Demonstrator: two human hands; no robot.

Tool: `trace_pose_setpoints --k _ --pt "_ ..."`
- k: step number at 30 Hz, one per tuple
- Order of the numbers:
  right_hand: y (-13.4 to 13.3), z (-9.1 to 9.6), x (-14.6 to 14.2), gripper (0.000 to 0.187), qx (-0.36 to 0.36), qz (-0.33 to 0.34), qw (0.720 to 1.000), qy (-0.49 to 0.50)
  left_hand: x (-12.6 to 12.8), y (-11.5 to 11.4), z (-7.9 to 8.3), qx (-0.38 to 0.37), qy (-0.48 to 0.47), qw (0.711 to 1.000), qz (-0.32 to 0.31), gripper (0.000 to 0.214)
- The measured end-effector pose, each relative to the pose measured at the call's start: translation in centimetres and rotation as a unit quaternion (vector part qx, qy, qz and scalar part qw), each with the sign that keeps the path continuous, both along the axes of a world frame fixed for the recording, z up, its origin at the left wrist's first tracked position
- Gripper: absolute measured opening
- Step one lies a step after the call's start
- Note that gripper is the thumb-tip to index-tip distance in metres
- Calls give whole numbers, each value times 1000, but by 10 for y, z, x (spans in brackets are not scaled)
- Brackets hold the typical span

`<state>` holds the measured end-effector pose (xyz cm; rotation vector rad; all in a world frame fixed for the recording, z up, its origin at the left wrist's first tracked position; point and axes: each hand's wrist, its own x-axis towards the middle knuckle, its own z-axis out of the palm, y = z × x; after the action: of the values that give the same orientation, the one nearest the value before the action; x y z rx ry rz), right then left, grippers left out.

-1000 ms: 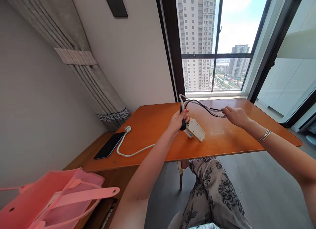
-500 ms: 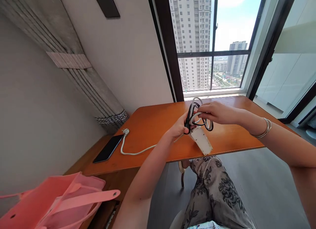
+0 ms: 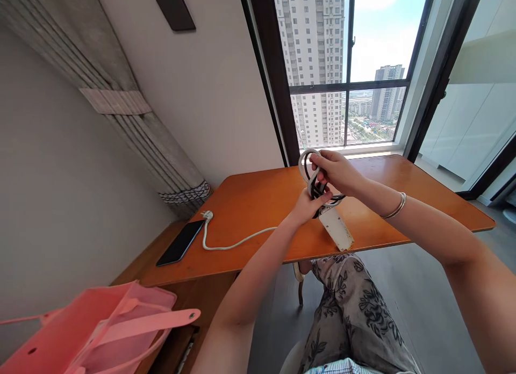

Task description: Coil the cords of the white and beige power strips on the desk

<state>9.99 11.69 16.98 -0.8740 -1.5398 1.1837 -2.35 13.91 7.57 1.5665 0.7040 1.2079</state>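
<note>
Black and white cables point(image 3: 316, 191) are bunched in loops above the desk. My left hand point(image 3: 307, 206) is closed round the lower part of this bundle. Higher up, my right hand point(image 3: 336, 171) pinches the looped white cable point(image 3: 301, 163) between thumb and fingers, close above my left hand. Just below both hands, a white power strip point(image 3: 336, 230) with stained edges lies at a slant near the desk's front edge. A white cord point(image 3: 234, 247) runs left from behind my left forearm to a white plug point(image 3: 207, 215) on the desk.
A dark phone point(image 3: 180, 244) lies on the left of the orange-brown desk point(image 3: 258, 196). At lower left is a pink bag point(image 3: 108, 320) with a strap sticking out. A window point(image 3: 346, 116) stands behind the desk, and a grey curtain point(image 3: 129, 127) hangs at left.
My right hand has moved left and up, now pinching the white loop. The cable loops have shifted with it. My left hand has moved slightly right, still holding the bundle.
</note>
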Motion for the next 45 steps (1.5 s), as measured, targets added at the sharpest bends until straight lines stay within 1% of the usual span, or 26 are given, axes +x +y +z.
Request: trace_pose_setpoints --k 2,4,5,7,9,11,13,16,17,19,20,22,23,25,27,28,30,32,34,36,40,43,45 --pt "9 4 6 30 4 -25 999 -33 0 0 0 -15 29 999 21 31" --pt "18 7 15 32 48 -53 991 -116 -2 1 0 -23 58 998 24 31" --pt "22 8 19 34 81 -73 980 -169 -3 1 1 -27 66 997 23 28" --pt "30 6 27 34 151 -125 947 -253 -4 2 2 -38 67 997 18 21" --pt "34 -3 33 31 212 -182 921 -273 -5 3 2 -52 55 997 12 17" --pt "37 -14 37 31 272 -210 904 -255 -5 4 3 -60 44 997 10 18" --pt "37 -27 40 28 338 -188 887 -254 -5 5 3 -67 36 997 8 18" --pt "38 -40 48 30 407 -112 853 -308 -7 5 2 -82 20 996 15 17" --pt "38 -42 51 34 420 -90 841 -329 -8 6 2 -85 15 996 20 16" --pt "40 -45 56 50 436 -56 819 -370 -10 6 1 -77 12 997 25 15" --pt "41 -45 59 54 439 -46 810 -386 -11 6 1 -68 17 997 24 15" --pt "42 -43 62 46 433 -36 802 -410 -13 7 1 -45 36 998 16 15" --pt "42 -42 63 39 422 -32 803 -420 -14 8 1 -33 45 998 13 15" --pt "40 -39 64 29 392 -30 814 -427 -16 10 2 -10 65 998 8 16" --pt "37 -39 65 24 352 -28 839 -415 -18 10 3 15 86 996 4 16" --pt "35 -39 65 24 327 -24 856 -399 -19 10 4 28 97 995 5 16" --pt "31 -42 64 33 265 -6 898 -350 -20 10 5 52 117 992 13 13" --pt "29 -45 63 46 192 12 936 -296 -20 9 5 66 127 989 28 9" --pt "27 -47 61 57 131 19 960 -247 -19 8 4 67 132 988 40 6" --pt "26 -48 60 62 97 27 973 -207 -19 9 2 63 128 989 44 4" --pt "25 -49 60 56 75 61 984 -153 -17 11 -4 47 116 991 56 5" --pt "25 -51 61 55 68 72 987 -129 -14 13 -9 43 101 992 66 12" --pt "25 -52 62 57 55 75 989 -115 -12 14 -12 45 64 993 86 20"
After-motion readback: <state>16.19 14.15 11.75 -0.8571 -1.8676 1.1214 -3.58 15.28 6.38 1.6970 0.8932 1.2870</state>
